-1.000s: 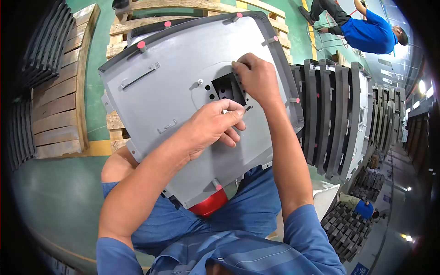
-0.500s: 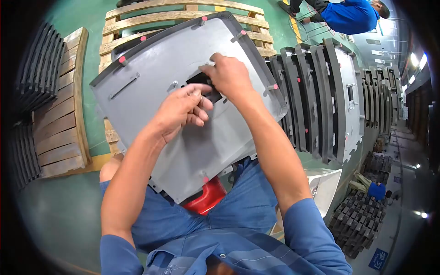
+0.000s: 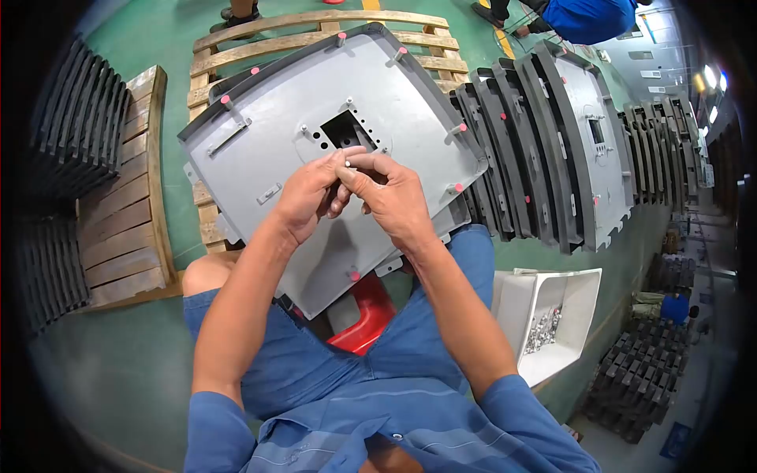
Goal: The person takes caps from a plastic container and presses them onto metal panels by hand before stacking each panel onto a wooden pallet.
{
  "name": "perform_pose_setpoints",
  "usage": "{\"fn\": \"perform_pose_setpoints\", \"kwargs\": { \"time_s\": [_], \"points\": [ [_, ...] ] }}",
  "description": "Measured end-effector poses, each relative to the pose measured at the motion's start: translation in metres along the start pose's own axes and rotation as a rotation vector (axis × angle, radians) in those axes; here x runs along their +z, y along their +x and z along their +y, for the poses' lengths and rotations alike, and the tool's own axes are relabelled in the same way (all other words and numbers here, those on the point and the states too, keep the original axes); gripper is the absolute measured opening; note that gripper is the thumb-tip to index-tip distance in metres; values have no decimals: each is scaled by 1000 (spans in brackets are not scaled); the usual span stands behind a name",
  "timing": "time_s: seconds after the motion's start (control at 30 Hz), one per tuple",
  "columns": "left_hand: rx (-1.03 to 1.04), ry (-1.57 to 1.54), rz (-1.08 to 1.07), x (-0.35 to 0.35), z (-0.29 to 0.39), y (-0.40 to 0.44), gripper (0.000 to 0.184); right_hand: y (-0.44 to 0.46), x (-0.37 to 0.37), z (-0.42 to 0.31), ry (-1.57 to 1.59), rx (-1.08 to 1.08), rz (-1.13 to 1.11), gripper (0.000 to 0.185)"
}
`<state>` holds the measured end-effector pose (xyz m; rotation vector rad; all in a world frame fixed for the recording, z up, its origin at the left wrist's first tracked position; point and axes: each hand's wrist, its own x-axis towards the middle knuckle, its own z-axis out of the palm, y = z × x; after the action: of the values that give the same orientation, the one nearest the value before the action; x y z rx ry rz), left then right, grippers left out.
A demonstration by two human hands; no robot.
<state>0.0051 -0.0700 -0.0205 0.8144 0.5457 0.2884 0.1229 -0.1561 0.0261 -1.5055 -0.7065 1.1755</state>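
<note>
A grey metal panel (image 3: 315,260) with a raised rim lies tilted in front of my knees. Red caps sit on posts along its edges, and a square cutout (image 3: 341,126) with small holes beside it lies near the middle. Just below that cutout, my two hands meet over the panel. My right hand (image 3: 394,201) pinches a small shiny metal piece (image 3: 347,164) between thumb and forefinger. My left hand (image 3: 309,195) is curled against it, fingertips touching the right ones; what lies inside its fingers is hidden. Bare metal studs (image 3: 349,102) stand around the cutout.
A white bin (image 3: 579,315) with many small metal pieces (image 3: 542,331) stands at my right. Stacked panels (image 3: 536,150) line the right side; more stacks (image 3: 75,126) and a wooden pallet (image 3: 126,213) are left. Another person (image 3: 587,20) is at the top right.
My right hand has come away from the cutout toward me and now meets my left hand. The cutout and its studs are uncovered, and the white bin shows more fully.
</note>
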Motion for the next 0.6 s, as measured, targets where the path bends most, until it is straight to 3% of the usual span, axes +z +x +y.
{"fn": "perform_pose_setpoints", "kwargs": {
  "time_s": [0.17,0.23,0.3,0.43,0.6],
  "points": [
    [-44,-165,-81,6,-19,-11,49,0,-22,20,105,29,-76,16],
    [-74,-139,-38,10,-15,-17,51,4,-36,22,118,-31,124,18],
    [-55,110,131,7,-12,-20,52,13,-54,19,74,-11,235,18],
    [-3,470,287,-27,-12,-13,50,44,-69,33,-287,-56,282,20],
    [29,352,342,-14,9,-18,34,60,-73,52,-516,-61,260,19]
  ]
}}
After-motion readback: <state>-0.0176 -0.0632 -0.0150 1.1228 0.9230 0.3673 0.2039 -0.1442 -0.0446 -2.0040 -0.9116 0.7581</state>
